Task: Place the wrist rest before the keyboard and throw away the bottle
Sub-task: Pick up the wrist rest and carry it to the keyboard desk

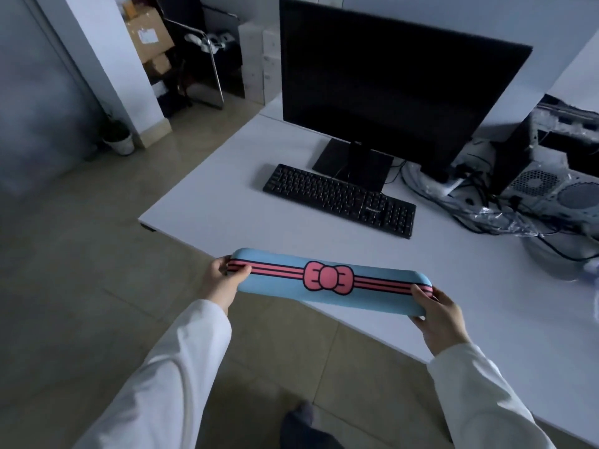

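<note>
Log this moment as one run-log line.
phase: carrying | left hand: grips end of blue padded wrist rest with pink bow | right hand: grips other end | black keyboard: on white desk | bottle: unseen

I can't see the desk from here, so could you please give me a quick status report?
Left hand and right hand gripping the wrist rest by its ends, held above the desk edge. Desk bare before the keyboard. No bottle in view.

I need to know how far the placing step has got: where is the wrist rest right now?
The wrist rest is held by both hands over the desk's near edge, short of the keyboard.
</note>
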{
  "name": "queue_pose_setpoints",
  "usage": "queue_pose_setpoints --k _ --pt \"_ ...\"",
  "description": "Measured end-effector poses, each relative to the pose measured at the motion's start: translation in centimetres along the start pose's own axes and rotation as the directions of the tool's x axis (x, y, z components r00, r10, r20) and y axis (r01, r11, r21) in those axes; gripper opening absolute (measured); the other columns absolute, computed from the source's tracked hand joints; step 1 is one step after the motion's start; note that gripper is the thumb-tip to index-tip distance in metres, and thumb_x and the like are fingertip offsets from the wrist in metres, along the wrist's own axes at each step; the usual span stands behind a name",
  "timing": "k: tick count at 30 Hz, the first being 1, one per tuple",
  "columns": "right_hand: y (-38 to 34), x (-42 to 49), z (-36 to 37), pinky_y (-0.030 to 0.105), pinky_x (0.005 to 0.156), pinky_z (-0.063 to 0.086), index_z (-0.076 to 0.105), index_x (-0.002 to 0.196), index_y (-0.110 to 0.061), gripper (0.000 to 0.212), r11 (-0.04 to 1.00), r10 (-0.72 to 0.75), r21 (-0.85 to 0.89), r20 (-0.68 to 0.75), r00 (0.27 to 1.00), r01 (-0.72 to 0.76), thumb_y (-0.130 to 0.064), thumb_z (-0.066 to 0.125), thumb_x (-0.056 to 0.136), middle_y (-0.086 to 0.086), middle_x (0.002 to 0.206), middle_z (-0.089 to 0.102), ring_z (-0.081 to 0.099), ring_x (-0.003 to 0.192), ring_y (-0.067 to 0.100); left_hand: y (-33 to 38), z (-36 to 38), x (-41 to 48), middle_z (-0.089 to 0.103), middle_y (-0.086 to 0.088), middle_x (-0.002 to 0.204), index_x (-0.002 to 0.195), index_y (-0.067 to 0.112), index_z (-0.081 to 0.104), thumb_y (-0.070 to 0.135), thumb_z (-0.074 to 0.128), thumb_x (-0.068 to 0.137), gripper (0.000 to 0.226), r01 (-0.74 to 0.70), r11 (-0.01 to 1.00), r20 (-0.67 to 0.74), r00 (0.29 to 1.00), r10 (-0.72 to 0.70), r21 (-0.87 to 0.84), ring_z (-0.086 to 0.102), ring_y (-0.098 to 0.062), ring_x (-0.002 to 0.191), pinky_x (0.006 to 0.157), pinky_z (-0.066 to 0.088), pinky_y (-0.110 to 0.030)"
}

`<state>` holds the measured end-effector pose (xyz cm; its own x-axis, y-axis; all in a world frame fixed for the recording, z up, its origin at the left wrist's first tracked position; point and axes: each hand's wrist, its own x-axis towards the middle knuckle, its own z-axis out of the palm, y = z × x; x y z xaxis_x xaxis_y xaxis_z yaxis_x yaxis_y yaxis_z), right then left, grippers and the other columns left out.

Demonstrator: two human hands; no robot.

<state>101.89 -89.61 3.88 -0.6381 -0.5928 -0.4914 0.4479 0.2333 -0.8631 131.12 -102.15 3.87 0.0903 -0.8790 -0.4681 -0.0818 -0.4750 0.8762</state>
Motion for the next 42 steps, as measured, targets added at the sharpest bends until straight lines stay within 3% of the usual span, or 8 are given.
queue_pose_setpoints --k 5,8,15,26,29,32,36,42 --pt "-1.0 3.3 1.2 0.037 0.089 0.041 0.054 0.109 -0.007 0.023 1.0 0.023 0.02 -0.062 0.998 -0.022 -0.006 0.055 0.086 0.002 0.082 0.054 0.051 0.079 0.013 2.7 2.7 4.2 0.06 -0.015 0.114 0.121 0.005 0.051 0.011 0.069 0.078 0.048 -0.053 0.994 0.0 0.999 0.053 0.092 0.058 -0.029 0.103 0.104 0.044 -0.044" --pt "-0.7 4.4 1.3 0.038 0.09 0.042 0.055 0.106 -0.006 0.02 0.999 0.042 0.005 -0.126 0.991 -0.042 -0.006 0.055 0.086 0.003 0.082 0.053 0.049 0.093 0.02 3.2 4.3 6.0 0.057 -0.01 0.107 0.122 0.005 0.052 0.012 0.069 0.078 0.048 -0.055 0.985 0.022 0.998 0.053 0.163 0.054 -0.024 0.095 0.096 0.044 -0.04" --pt "0.7 5.3 1.5 0.041 0.093 0.043 0.055 0.117 0.002 0.034 0.992 0.125 0.041 -0.302 0.945 -0.118 -0.006 0.058 0.084 0.011 0.103 0.051 0.046 0.099 0.021 3.9 7.1 10.8 0.061 -0.019 0.114 0.122 0.003 0.051 0.011 0.07 0.077 0.05 -0.042 0.962 0.154 0.988 0.0 0.27 0.054 -0.024 0.094 0.096 0.045 -0.041" --pt "4.4 4.3 5.4 0.023 0.057 0.048 0.058 0.105 -0.004 0.022 0.972 0.233 0.15 -0.473 0.85 -0.183 -0.007 0.059 0.083 0.009 0.086 0.053 0.049 0.089 0.022 6.1 9.4 18.8 0.06 -0.023 0.123 0.121 0.001 0.051 0.01 0.071 0.075 0.05 -0.15 0.867 0.354 0.935 -0.032 0.475 0.055 -0.025 0.095 0.094 0.043 -0.036" --pt "5.9 3.5 6.0 0.027 0.06 0.042 0.061 0.103 -0.009 0.023 0.971 0.24 0.142 -0.54 0.807 -0.194 -0.008 0.063 0.08 0.005 0.078 0.054 0.05 0.077 0.019 5.8 9.6 20.0 0.059 -0.021 0.126 0.122 0.002 0.05 0.012 0.07 0.076 0.051 -0.164 0.823 0.379 0.923 -0.067 0.544 0.058 -0.033 0.109 0.092 0.042 -0.034" --pt "7.6 2.8 6.3 0.032 0.064 0.045 0.067 0.104 -0.008 0.03 0.966 0.244 0.085 -0.615 0.75 -0.244 -0.013 0.07 0.075 0.009 0.087 0.059 0.052 0.083 0.024 5.4 10.0 20.5 0.06 -0.022 0.124 0.123 0.002 0.05 0.011 0.069 0.077 0.05 -0.188 0.785 0.403 0.911 -0.086 0.591 0.057 -0.031 0.1 0.083 0.04 -0.031" --pt "8.5 2.7 6.8 0.034 0.076 0.05 0.066 0.108 -0.003 0.035 0.961 0.249 0.076 -0.651 0.717 -0.265 -0.012 0.07 0.075 0.011 0.094 0.06 0.054 0.087 0.024 5.5 10.7 21.0 0.059 -0.02 0.127 0.124 0.001 0.05 0.011 0.069 0.078 0.051 -0.211 0.745 0.409 0.908 -0.09 0.632 0.056 -0.034 0.114 0.094 0.041 -0.035" --pt "9.0 3.0 7.1 0.035 0.087 0.045 0.064 0.112 0.0 0.036 0.96 0.239 0.054 -0.665 0.708 -0.273 -0.01 0.066 0.078 0.009 0.095 0.06 0.053 0.089 0.022 5.7 11.7 21.3 0.058 -0.02 0.13 0.124 -0.001 0.051 0.009 0.068 0.078 0.049 -0.222 0.715 0.389 0.918 -0.075 0.663 0.054 -0.035 0.118 0.097 0.039 -0.034"
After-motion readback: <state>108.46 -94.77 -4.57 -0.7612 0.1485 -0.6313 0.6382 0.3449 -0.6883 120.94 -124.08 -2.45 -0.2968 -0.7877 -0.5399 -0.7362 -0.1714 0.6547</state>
